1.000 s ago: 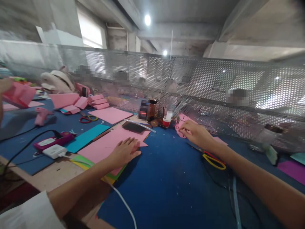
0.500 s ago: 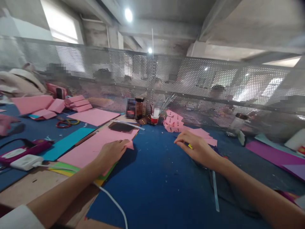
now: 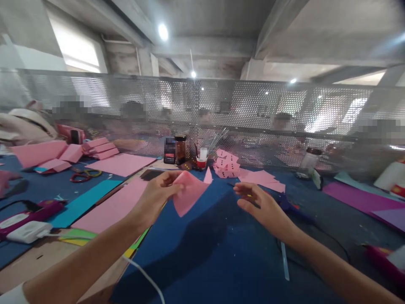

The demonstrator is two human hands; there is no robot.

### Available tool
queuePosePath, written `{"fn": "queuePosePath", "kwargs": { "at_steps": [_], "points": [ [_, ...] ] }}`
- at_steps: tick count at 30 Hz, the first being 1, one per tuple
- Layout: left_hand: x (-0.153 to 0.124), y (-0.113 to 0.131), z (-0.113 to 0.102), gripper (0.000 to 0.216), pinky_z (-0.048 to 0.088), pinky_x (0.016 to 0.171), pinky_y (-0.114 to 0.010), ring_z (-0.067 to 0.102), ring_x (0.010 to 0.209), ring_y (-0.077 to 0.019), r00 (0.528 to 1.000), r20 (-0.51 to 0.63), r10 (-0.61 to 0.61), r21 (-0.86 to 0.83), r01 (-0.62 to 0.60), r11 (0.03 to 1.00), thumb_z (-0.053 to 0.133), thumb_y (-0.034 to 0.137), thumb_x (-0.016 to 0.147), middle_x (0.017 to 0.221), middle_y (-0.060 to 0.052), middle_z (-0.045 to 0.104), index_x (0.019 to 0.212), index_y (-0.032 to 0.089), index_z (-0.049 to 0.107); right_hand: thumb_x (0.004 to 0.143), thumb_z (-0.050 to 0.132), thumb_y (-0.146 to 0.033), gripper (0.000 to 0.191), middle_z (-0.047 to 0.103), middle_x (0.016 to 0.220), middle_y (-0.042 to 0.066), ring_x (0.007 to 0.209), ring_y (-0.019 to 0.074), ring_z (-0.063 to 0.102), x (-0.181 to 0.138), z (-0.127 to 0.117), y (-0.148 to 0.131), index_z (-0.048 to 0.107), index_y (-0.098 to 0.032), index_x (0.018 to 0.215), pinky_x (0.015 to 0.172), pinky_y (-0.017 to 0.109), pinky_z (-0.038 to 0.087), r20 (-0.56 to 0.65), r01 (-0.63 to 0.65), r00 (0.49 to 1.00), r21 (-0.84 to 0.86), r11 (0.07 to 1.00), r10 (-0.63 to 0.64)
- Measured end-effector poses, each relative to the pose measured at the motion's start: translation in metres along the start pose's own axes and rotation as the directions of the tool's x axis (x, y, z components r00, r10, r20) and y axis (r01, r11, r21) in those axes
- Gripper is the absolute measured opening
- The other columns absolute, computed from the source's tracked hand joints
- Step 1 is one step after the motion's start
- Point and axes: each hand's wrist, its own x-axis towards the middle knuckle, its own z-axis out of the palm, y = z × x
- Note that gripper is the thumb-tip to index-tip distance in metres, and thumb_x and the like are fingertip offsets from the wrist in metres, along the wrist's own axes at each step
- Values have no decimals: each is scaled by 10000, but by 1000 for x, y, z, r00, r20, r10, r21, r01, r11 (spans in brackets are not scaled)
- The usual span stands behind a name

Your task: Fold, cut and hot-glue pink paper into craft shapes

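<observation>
My left hand (image 3: 160,192) is closed on a bent piece of pink paper (image 3: 191,192), pinching its left edge between thumb and fingers. The paper is held above the blue tabletop (image 3: 202,253), and one narrow corner sticks up at its right. Facing it, my right hand (image 3: 255,202) has its fingers apart and slightly curled, with no held thing visible. A dark blue tool that looks like a glue gun (image 3: 292,207) lies beside and partly behind that hand. Something small and yellow shows behind its fingers. A clear stick (image 3: 285,261) lies below the right wrist.
Pink sheets (image 3: 110,207) lie at left beside a turquoise strip (image 3: 85,202) and scissors (image 3: 80,175). Folded pink pieces with black dots (image 3: 226,164) are stacked near a red-and-white cup (image 3: 201,162) and a brown jar (image 3: 180,150). A perforated screen (image 3: 247,101) stands behind; people are beyond it.
My left hand has lifted the pink paper from the stack and brought it right, toward the middle. My right hand stays in about the same place, its fingers more spread.
</observation>
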Motion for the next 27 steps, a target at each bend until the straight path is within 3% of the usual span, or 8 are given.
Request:
{"fn": "queuePosePath", "kwargs": {
  "at_steps": [3, 7, 10, 13, 15, 20, 24, 27],
  "points": [
    [-6, -6, 28, 359, 495, 634, -211, 634, 749, -133, 979, 134, -157, -249, 186, 951, 801, 228, 726, 911, -10, 709, 1072, 202, 709, 861, 724, -487, 614, 584, 1399, 127, 1281, 251, 577, -6, 9, 0, 482, -238, 1367, 1086, 462, 471, 83, -90, 994, 184, 979, 76],
    [-9, -27, 48, 335, 532, 693, -227, 649, 812, -143, 938, 239, -250, -343, 322, 883, 817, 210, 733, 998, -36, 722, 1054, 193, 724, 886, 688, -472, 506, 694, 1208, 136, 1068, 240, 686, -16, 17, -4, 540, -189, 1278, 968, 452, 536, 139, -264, 962, 287, 921, 233],
    [-12, -36, 53, 347, 544, 705, -227, 669, 799, -141, 918, 272, -288, -369, 376, 850, 833, 191, 725, 985, -36, 740, 1055, 195, 725, 881, 699, -421, 412, 694, 1202, 120, 1067, 238, 673, -19, 20, 2, 608, -191, 1210, 941, 429, 538, 69, -278, 961, 194, 941, 269],
    [-15, -36, 52, 282, 567, 703, -254, 695, 783, -164, 892, 330, -308, -375, 423, 825, 843, 197, 731, 923, -38, 757, 991, 190, 734, 857, 736, -360, 438, 623, 1351, 85, 1250, 245, 573, -18, 19, 15, 625, -241, 1263, 1062, 428, 452, -58, -131, 990, -25, 991, 129],
    [-16, -36, 50, 213, 572, 689, -255, 697, 755, -163, 888, 344, -304, -379, 428, 821, 848, 192, 733, 868, -30, 755, 914, 184, 736, 870, 726, -355, 420, 656, 1309, 67, 1238, 238, 583, -16, 17, 21, 639, -248, 1266, 1053, 405, 454, -37, -102, 994, -81, 991, 100],
    [-10, -40, 46, 194, 565, 682, -241, 691, 738, -147, 926, 289, -245, -388, 347, 854, 857, 176, 721, 831, -12, 759, 877, 192, 742, 915, 659, -337, 156, 755, 908, 26, 879, 196, 692, -13, 10, 19, 738, -202, 913, 811, 308, 529, 16, -150, 988, -112, 982, 153],
    [-3, -44, 42, 167, 563, 783, -276, 699, 857, -170, 967, 195, -162, -344, 222, 912, 836, 249, 750, 944, -21, 784, 893, 207, 762, 940, 641, -285, 117, 756, 951, 14, 918, 190, 690, -13, 2, 11, 742, -226, 932, 850, 316, 512, -103, 24, 993, -230, 973, -49],
    [1, -45, 38, 190, 554, 867, -338, 695, 916, -203, 982, 145, -120, -277, 157, 948, 844, 291, 743, 956, -50, 786, 886, 187, 775, 955, 634, -250, 110, 749, 903, 16, 907, 202, 681, -16, -4, 3, 745, -244, 955, 891, 371, 501, -167, 166, 955, -383, 909, -244]
  ]
}}
